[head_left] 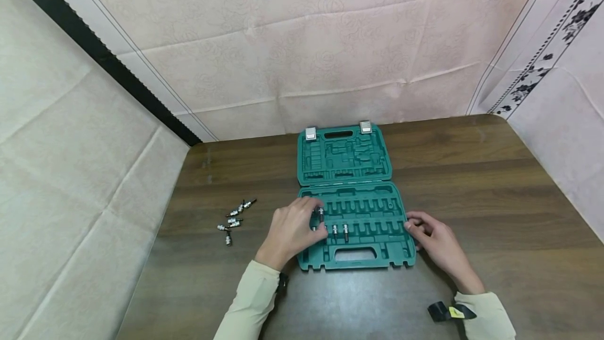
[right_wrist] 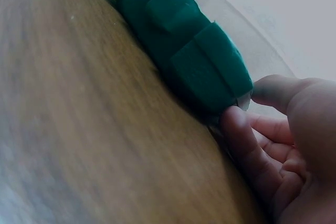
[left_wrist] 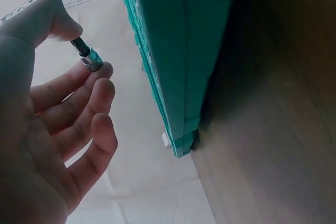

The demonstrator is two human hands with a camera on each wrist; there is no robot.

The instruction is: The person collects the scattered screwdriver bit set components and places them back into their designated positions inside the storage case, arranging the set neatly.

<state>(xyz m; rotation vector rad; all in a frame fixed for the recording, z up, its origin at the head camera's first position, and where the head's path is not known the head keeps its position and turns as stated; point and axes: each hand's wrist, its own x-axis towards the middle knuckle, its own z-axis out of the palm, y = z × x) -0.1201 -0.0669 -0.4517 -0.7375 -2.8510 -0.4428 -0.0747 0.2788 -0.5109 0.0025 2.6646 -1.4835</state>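
Between its thumb and fingertips my left hand pinches a small bit socket, a chrome end with a dark shaft. It hovers over the left side of an open green tool case with moulded slots. Close by, a bit socket and another bit socket stand in the lower row of the case. My right hand grips the right edge of the case, thumb against the rim and fingers curled at its side; the right wrist view shows the case's green edge against the thumb.
Several loose bit sockets lie scattered on the wooden table, left of the case. The lid, with two metal latches, is folded back toward the cloth-covered wall. A black strap is at the right wrist.
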